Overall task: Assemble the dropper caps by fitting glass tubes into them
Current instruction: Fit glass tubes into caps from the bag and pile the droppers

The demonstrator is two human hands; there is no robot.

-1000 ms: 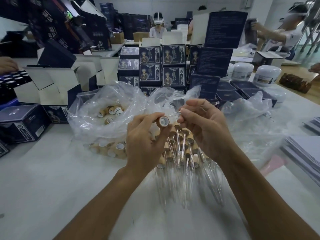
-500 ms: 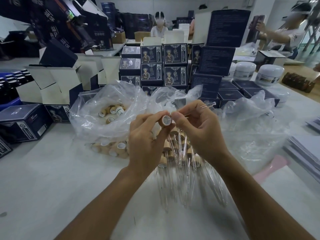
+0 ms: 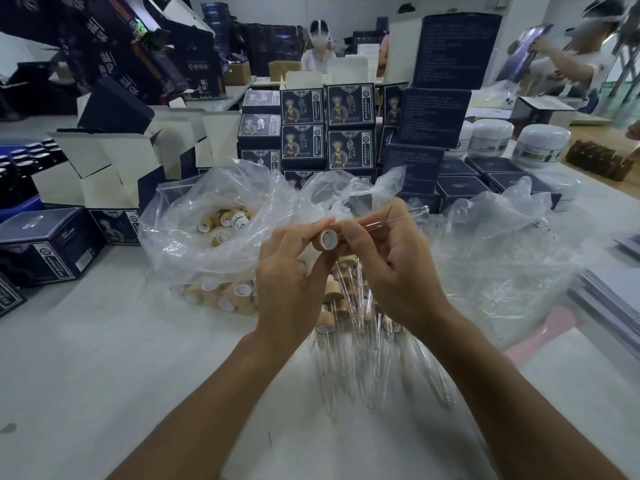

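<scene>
My left hand (image 3: 287, 271) pinches a tan dropper cap (image 3: 327, 239) with its white open end turned towards the right. My right hand (image 3: 391, 268) pinches a clear glass tube (image 3: 391, 221) that slants up to the right, its near end at the cap's opening. Below both hands lies a pile of assembled droppers (image 3: 360, 327), tan caps with glass tubes pointing at me. A clear plastic bag (image 3: 214, 216) on the left holds several loose tan caps (image 3: 225, 223).
Stacked dark blue printed boxes (image 3: 329, 129) stand behind the bags. Open white-lined cartons (image 3: 114, 168) are at the left, white jars (image 3: 543, 140) at the back right. Crumpled clear plastic (image 3: 502, 244) lies on the right, beside grey sheets (image 3: 616, 299). Other people work in the background.
The tube's near end has moved left until it meets the cap's opening. Both hands have risen slightly and drawn closer together.
</scene>
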